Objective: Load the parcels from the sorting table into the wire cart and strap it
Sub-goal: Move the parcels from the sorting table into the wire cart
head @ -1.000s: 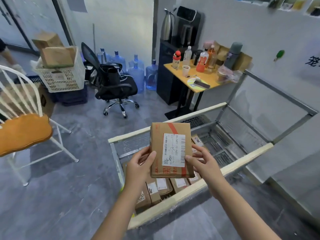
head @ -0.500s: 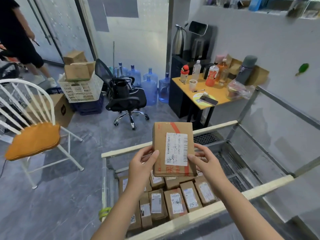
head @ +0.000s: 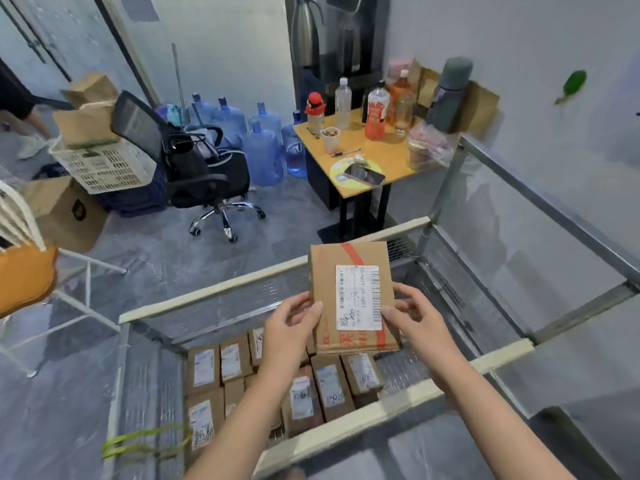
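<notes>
Both hands hold one brown parcel point(head: 353, 296) upright over the wire cart point(head: 214, 289); the left hand point(head: 289, 327) pinches its left edge, the right hand point(head: 412, 320) its right, fingers curled behind. Below, more parcels point(head: 301, 386) line the cart floor; a yellow strap point(head: 145, 441) hangs on its near-left corner.

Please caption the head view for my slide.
Left hand and right hand hold a labelled parcel above the wire cart holding other parcels.

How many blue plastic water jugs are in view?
5, on the floor between black office chair and yellow table: three jugs behind, two in front. More may hide behind it.
</notes>
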Demonstrator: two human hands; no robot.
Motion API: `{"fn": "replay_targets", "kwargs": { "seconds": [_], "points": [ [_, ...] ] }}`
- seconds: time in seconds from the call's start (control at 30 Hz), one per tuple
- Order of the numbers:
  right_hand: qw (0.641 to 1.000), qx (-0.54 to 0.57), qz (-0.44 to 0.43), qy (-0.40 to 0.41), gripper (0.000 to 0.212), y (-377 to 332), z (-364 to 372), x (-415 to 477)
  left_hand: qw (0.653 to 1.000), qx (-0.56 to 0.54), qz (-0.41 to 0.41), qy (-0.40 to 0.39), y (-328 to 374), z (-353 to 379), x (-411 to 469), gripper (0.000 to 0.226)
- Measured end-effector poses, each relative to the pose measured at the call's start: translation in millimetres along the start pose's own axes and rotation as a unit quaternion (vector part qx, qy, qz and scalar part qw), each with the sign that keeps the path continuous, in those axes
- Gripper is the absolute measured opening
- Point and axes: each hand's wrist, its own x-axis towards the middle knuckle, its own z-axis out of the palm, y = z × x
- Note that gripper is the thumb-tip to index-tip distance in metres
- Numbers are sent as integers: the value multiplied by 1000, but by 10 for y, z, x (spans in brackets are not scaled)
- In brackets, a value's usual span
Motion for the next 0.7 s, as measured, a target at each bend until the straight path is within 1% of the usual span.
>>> {"fn": "replay_targets", "kwargs": {
  "seconds": [0.13,0.3,0.47,0.63,0.7],
  "points": [
    [999,-7,33,-4,39,114,-203,318,1000,3,-14,-12,-98,301,238,26],
    [998,-24,58,11,41,206,-330,814,999,-9,-43,-13,-259,652,675,34],
    [994,-50,88,30,42,269,-509,1304,995,-18,-89,-32,-338,1025,1170,38],
    [989,-84,120,29,44,512,-797,1861,991,-4,-125,-45,-583,1392,1573,31],
    [986,-94,135,28,44,670,-874,2012,988,-22,-145,-48,-742,1527,1665,26]
  ]
}}
